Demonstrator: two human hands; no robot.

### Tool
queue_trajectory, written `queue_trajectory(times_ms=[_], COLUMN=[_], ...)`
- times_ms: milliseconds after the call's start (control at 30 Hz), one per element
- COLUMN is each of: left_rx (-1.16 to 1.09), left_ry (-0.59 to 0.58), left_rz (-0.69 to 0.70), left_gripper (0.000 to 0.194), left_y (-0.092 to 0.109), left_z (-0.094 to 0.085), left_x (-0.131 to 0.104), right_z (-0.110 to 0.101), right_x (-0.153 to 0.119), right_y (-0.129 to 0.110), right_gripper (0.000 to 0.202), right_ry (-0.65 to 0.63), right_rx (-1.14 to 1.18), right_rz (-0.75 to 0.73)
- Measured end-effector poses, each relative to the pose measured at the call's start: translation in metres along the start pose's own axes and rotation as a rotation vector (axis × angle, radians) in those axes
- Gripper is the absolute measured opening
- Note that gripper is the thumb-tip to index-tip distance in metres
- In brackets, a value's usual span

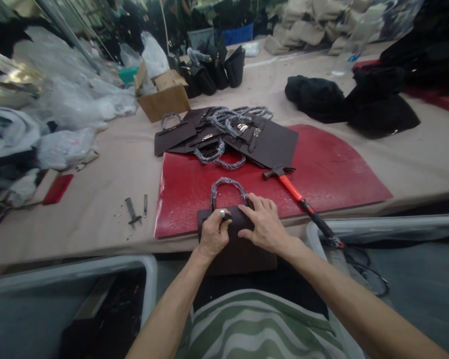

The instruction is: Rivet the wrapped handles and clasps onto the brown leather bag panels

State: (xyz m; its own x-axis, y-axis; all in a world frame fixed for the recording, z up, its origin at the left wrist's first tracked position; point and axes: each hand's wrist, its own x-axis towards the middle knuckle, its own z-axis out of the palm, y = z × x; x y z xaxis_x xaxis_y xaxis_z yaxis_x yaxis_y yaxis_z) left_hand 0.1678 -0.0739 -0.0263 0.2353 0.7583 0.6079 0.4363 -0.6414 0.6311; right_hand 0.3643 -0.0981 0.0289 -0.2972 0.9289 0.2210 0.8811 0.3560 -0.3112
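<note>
A dark brown bag panel [243, 254] lies over the table's front edge, with a plastic-wrapped handle [228, 180] standing up at its far side. My left hand [214, 235] is closed around a short rod-like tool [223, 214] with a round silver end, held against the panel near the handle's left base. The tool's lower part is hidden by my fingers. My right hand [265, 223] rests on the panel, thumb and fingers spread, close to the handle's right base. Beyond it lies a claw hammer [290, 187] with an orange and black handle.
Under the work is a red mat [322, 164]. Several brown bag panels with wrapped handles [265, 142] are piled on it. Two small metal tools [132, 212] lie at left, a cardboard box [164, 102] behind. Grey bins [149, 269] flank me; black fabric [377, 109] lies right.
</note>
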Motion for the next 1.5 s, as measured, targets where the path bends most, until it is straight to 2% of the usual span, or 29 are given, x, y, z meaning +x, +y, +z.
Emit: queue_trajectory(times_ms=[133,333,500,800,1033,1500], left_rx=[0.023,0.032,0.080,0.025,-0.046,-0.037], left_ry=[0.042,0.114,0.138,0.111,0.108,0.088], left_rz=[0.040,0.043,0.077,-0.052,-0.136,-0.043], left_gripper=[0.013,0.015,0.015,0.016,0.018,0.017], left_y=[0.001,0.006,0.007,0.012,0.008,0.008], left_z=[0.002,0.008,0.012,-0.001,-0.005,-0.001], left_x=[-0.002,-0.009,-0.013,-0.009,-0.011,-0.009], right_z=[0.019,0.019,0.020,0.024,0.023,0.021], right_x=[0.003,0.009,0.010,0.009,0.010,0.011], right_y=[0.000,0.017,0.016,0.014,0.014,0.013], right_gripper=[0.068,0.056,0.053,0.047,0.048,0.050], right_ry=[0.016,-0.016,-0.034,0.020,0.021,0.003], right_rx=[0.064,0.136,0.139,0.171,0.183,0.192], right_rz=[0.072,0.037,-0.010,-0.025,-0.017,0.001])
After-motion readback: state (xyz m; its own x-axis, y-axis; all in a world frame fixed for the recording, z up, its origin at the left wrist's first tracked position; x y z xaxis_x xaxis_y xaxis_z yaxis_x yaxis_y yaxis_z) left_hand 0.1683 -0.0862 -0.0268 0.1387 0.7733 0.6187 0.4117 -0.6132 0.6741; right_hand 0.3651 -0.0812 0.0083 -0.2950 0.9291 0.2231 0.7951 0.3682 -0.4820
